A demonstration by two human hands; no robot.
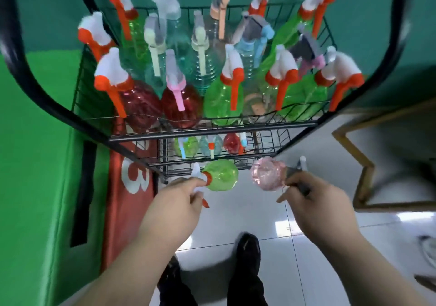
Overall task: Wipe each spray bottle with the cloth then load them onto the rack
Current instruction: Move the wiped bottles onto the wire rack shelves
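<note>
bottles fill the top basket of the black rack (212,129). we grip a green spray bottle (220,175) by its neck in our left hand (181,199), and a pink spray bottle (265,174) in our right hand (306,196), both just before the lower shelf.

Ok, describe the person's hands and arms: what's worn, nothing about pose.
The left hand and right hand are bare: no gloves, and no ring, watch or bracelet shows. Both forearms are bare too, with no sleeve in view.
</note>
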